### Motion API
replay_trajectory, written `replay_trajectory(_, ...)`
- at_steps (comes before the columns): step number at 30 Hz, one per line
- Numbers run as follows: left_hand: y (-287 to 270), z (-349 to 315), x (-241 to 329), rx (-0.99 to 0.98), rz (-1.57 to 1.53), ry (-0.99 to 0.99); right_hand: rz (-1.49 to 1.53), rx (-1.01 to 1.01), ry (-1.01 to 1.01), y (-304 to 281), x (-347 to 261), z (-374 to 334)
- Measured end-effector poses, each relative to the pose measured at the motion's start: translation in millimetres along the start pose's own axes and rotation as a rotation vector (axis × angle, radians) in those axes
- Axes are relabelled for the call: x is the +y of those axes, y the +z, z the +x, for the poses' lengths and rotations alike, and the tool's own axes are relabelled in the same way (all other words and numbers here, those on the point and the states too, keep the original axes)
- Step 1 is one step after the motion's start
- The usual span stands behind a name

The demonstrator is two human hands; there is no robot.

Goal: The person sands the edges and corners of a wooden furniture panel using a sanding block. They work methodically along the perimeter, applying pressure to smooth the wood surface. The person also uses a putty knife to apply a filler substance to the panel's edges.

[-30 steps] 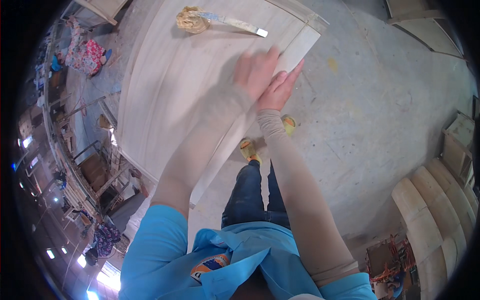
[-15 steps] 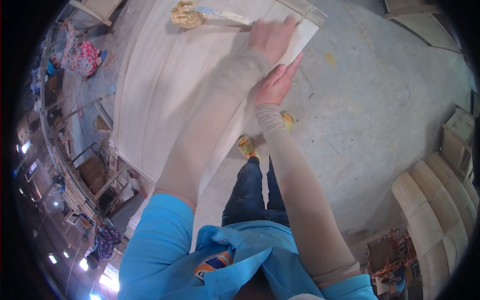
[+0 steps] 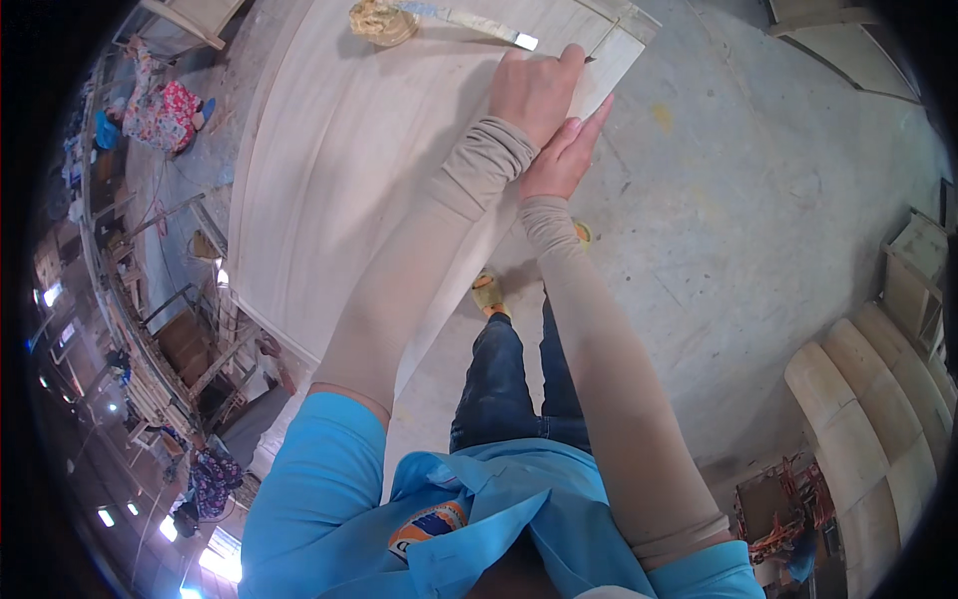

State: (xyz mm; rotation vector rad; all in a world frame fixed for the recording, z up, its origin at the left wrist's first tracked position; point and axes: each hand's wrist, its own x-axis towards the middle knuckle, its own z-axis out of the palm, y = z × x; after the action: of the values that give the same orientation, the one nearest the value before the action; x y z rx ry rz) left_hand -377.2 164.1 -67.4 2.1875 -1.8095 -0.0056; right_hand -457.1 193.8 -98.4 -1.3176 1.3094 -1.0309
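Observation:
A large pale wooden panel (image 3: 329, 190) with gently curved ridges lies before me. My left hand (image 3: 537, 98) is closed on top of it near the far right corner. A small dark tip shows beside its index finger; the rest of what it pinches is hidden. My right hand (image 3: 565, 162) lies stretched flat along the panel's right edge, just below the left one, its fingertips pointing away from me. Beyond the left hand, a lump of tan putty (image 3: 383, 22) sits on the panel. A smeared flat stick-like tool (image 3: 479, 24) reaches from it, its white end near my knuckles.
Grey concrete floor (image 3: 699, 270) spreads to the right of the panel. Curved wooden panels (image 3: 848, 419) stand at the lower right, near a wooden cabinet-like piece (image 3: 916, 255). On the left, a person in floral clothes (image 3: 165, 115) sits among wooden frames (image 3: 190, 339).
My left hand, blurred earlier, now shows sharply and has shifted slightly toward me, uncovering the tool's white end. My right hand has moved slightly to the right.

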Motion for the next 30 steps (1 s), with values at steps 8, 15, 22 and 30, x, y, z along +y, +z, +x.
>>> replay_trajectory(8, -50.8, -187.4, -8.6, -0.119, -0.059, -0.046, -0.031, 0.075, -0.071, 0.7, 15.8, 3.1)
replay_trajectory(15, -43.9, -152.3, 0.3, -0.082, -0.148, 0.016, -0.054, 0.095, -0.098, -2.6, 15.6, 4.5)
replay_trajectory(22, -40.5, -146.7, -6.4, -0.150, -0.037, -0.092, -0.140, 0.076, 0.007, -0.1, 4.9, 0.1)
replay_trajectory(30, -43.1, -182.2, -9.3, -0.056, -0.146, -0.053, -0.065, 0.086, -0.081, -4.2, 10.9, -2.3)
